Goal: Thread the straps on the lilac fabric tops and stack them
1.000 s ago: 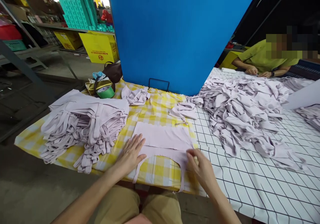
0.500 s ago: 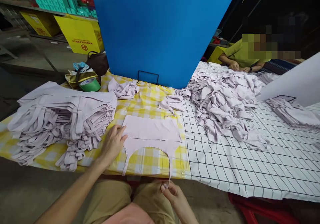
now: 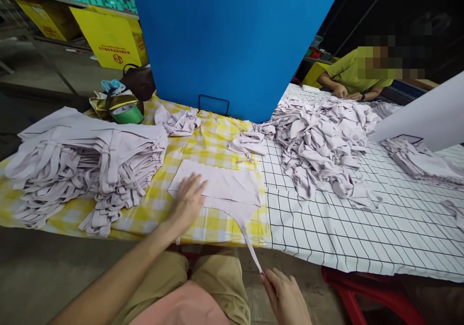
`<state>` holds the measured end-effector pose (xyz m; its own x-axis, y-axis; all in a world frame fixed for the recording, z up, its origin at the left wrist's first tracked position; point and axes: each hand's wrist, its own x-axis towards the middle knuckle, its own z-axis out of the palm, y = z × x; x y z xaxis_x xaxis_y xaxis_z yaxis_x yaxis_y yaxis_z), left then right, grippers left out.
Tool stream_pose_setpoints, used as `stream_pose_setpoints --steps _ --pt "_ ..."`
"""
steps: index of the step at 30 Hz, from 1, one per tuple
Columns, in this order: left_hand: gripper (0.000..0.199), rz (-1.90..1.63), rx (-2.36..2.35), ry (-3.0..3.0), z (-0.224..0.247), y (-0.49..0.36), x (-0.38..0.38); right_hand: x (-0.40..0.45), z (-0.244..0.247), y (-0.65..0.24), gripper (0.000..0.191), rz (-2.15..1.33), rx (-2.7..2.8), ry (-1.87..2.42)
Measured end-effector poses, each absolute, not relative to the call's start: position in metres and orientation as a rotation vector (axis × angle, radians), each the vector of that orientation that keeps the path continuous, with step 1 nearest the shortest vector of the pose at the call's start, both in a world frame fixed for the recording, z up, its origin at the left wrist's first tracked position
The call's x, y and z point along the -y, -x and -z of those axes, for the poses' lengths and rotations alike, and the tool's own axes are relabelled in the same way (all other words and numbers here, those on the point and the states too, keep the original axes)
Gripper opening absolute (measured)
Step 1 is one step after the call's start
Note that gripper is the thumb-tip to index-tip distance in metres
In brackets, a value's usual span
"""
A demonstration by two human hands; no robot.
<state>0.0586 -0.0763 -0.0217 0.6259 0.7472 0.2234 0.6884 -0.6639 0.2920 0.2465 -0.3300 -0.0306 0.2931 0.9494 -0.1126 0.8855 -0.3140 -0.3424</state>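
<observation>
A pale lilac garment [image 3: 228, 184] with thin straps lies spread on a worktop [image 3: 221, 226], on the part covered with yellow-and-white checked cloth, close to the edge nearest the wearer. The left hand [image 3: 189, 199] rests flat on the garment's left part, palm down, its fingers slightly spread and gripping nothing. The right hand [image 3: 284, 293] is past the worktop's near edge, its fingers pinched together on the end of one strap [image 3: 252, 250], which runs taut from the garment over the edge. To the left of the garment is a thick stack of similar garments [image 3: 97, 146], their straps hanging in loops toward the wearer. Behind that stack sit a roll of green tape [image 3: 127, 114], some gold wrapping and a dark bag [image 3: 139, 81]. A crumpled lilac piece [image 3: 177, 122] lies between the stack and a tall blue panel [image 3: 232, 39] that stands upright at the back, and another small piece [image 3: 247, 143] lies just beyond the garment. On the right, where the covering is white with black grid lines, there is a large loose heap of lilac fabric [image 3: 322, 141]. Beyond the heap, a person in a yellow-green top [image 3: 342, 71] has both hands together at the worktop. A red stool [image 3: 357, 291] shows below the worktop at right.
</observation>
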Motion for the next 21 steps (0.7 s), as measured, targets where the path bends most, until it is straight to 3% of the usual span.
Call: stream_pose_setpoints --steps 4,8,11,16,21 --pt "0.044 -0.274 -0.676 -2.715 0.016 -0.101 0.112 0.334 0.019 -0.249 0.045 -0.060 1.710 2.396" --pt "0.041 -0.222 -0.478 -2.719 0.016 -0.119 0.127 0.341 0.012 -0.244 0.044 -0.064 1.384 2.379" --pt "0.038 -0.242 -0.459 -2.731 0.019 -0.119 0.126 0.343 0.005 -0.244 0.047 -0.392 0.929 2.310" --pt "0.040 -0.258 -0.447 -2.769 0.024 -0.118 0.123 0.346 0.003 -0.251 0.052 -1.379 0.265 1.725" --pt "0.040 -0.273 -0.447 -2.789 0.026 -0.118 0.124 0.351 0.020 -0.239 0.046 -1.711 0.283 1.536"
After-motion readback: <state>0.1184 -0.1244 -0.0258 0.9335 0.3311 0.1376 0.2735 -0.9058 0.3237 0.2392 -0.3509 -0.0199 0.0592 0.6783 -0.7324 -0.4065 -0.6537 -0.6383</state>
